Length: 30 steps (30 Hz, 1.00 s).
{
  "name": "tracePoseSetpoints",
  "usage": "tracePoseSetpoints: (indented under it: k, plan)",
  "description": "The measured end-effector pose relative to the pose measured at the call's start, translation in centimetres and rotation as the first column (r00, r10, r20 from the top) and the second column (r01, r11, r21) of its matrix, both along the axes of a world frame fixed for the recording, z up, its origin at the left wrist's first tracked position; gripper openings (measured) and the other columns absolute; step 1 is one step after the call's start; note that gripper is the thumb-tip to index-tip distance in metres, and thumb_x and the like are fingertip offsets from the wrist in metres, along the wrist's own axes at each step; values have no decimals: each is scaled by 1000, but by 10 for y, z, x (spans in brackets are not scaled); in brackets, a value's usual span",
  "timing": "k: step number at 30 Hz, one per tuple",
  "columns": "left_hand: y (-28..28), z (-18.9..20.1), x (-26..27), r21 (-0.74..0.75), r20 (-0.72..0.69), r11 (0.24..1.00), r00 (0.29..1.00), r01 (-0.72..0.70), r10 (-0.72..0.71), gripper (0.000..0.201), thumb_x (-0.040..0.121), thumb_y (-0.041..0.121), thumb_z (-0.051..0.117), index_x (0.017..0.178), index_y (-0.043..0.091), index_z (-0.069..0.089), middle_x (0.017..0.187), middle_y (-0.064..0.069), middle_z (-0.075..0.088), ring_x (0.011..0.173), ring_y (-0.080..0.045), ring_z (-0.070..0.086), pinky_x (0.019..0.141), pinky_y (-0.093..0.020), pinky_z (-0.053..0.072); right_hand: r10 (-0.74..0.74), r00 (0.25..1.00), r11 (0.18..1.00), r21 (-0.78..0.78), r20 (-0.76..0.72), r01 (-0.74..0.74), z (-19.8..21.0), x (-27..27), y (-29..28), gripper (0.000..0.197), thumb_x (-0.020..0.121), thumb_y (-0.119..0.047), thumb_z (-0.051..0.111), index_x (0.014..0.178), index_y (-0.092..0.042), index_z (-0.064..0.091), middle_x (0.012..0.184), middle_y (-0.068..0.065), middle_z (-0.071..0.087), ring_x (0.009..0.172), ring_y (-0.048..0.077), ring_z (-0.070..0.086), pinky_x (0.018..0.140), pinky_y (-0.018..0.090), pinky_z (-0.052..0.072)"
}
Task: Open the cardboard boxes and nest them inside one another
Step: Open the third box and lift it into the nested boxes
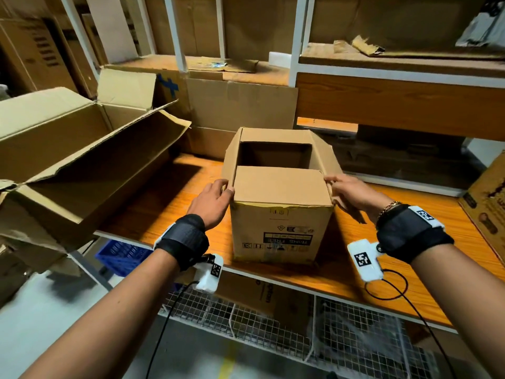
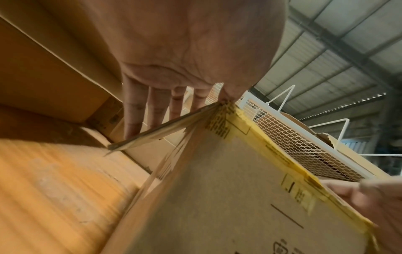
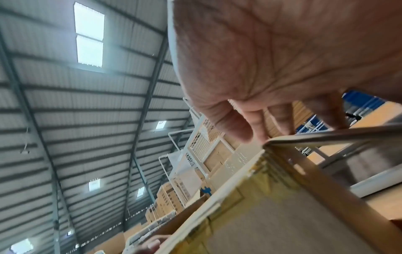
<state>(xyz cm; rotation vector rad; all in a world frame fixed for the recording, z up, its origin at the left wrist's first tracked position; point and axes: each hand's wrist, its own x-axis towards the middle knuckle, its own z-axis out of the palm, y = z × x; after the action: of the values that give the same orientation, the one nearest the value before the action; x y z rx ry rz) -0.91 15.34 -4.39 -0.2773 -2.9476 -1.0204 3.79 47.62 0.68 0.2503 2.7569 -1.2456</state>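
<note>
A small brown cardboard box [image 1: 281, 233] stands on the orange wooden shelf [image 1: 169, 206], printed side toward me. Its near flap [image 1: 278, 187] lies flat over the top, and the far half of the opening shows a dark inside. My left hand [image 1: 216, 198] pinches the left side flap [image 1: 231, 160] at the near corner. In the left wrist view my fingers [image 2: 152, 106] lie behind that flap's edge [image 2: 152, 135]. My right hand [image 1: 347, 191] pinches the right side flap [image 1: 328, 157], with thumb and fingers [image 3: 250, 123] on its edge [image 3: 337, 134].
A large open cardboard box [image 1: 68, 149] lies to the left with its flaps spread. Flat cardboard sheets [image 1: 240, 105] lean at the back behind a white shelf post [image 1: 175, 31]. A printed carton [image 1: 489, 192] stands at the right edge. A blue crate [image 1: 120, 253] and a wire mesh rack [image 1: 273, 337] sit below.
</note>
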Motion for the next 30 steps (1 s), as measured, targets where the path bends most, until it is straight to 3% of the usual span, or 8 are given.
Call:
tracePoseSetpoints:
  k: [2, 4, 10, 14, 18, 20, 25, 30]
  plan:
    - [1, 2, 0, -43, 12, 999, 1000, 0, 0, 51, 101, 48, 29, 144, 23, 36, 140, -9, 47, 124, -27, 48, 102, -43, 38, -30, 999, 998, 54, 28, 29, 5, -9, -4, 28, 96, -30, 50, 120, -19, 59, 138, 8, 55, 118, 25, 53, 104, 43, 41]
    - [3, 2, 1, -49, 19, 999, 1000, -3, 4, 52, 101, 50, 27, 145, 24, 34, 141, -9, 45, 125, -28, 48, 103, -43, 37, -29, 997, 978, 210, 73, 13, 6, -17, -6, 58, 95, -50, 49, 139, -13, 47, 147, 10, 47, 129, 29, 47, 108, 45, 37]
    - [2, -2, 5, -27, 45, 999, 999, -22, 23, 64, 94, 63, 20, 146, 30, 32, 142, -7, 41, 125, -33, 48, 104, -47, 39, 11, 996, 939, 341, 91, -41, 19, -34, -15, 62, 101, -54, 37, 145, -11, 43, 152, 14, 40, 135, 31, 40, 106, 41, 35]
    - [-1, -1, 5, 21, 35, 1000, 999, -13, 12, 63, 97, 63, 16, 146, 28, 37, 140, -6, 44, 128, -29, 46, 104, -42, 36, -180, 983, 979, -103, -40, 175, 45, -32, -11, 50, 102, -50, 37, 131, -14, 56, 141, 10, 53, 126, 28, 48, 95, 37, 31]
    - [-14, 5, -1, 300, 171, 953, 985, -51, -1, 86, 78, 85, 17, 134, 30, 54, 138, -8, 52, 124, -29, 49, 108, -51, 36, -147, 988, 906, -394, 45, 153, 63, -14, 2, 47, 100, -55, 36, 70, -24, 54, 93, 0, 69, 103, 22, 57, 95, 51, 30]
    - [-19, 10, -2, 388, 263, 916, 965, -99, -7, 105, 54, 101, 29, 127, 32, 59, 140, -4, 50, 125, -28, 48, 107, -53, 36, -14, 998, 945, -326, 61, 33, 58, -3, 7, 36, 98, -47, 47, 77, -22, 61, 86, -4, 66, 101, 25, 55, 92, 47, 31]
    - [-16, 23, 7, 282, 246, 942, 936, 180, -253, 117, 45, 96, 52, 147, 43, 29, 160, 1, 18, 145, -20, 21, 117, -50, 18, 409, 883, 876, 172, 230, -451, 39, 14, 8, 47, 91, -39, 65, 133, -22, 56, 154, 8, 34, 142, 24, 28, 101, 19, 29]
    - [2, 11, 13, -190, 128, 947, 963, 258, -237, 117, 45, 76, 77, 145, 47, 25, 162, -7, -7, 149, -29, 9, 120, -42, 20, 305, 934, 733, 579, 188, -356, -7, 18, -1, 87, 60, -79, 71, 135, -41, 50, 165, -5, -5, 151, 28, -1, 121, 54, 14]
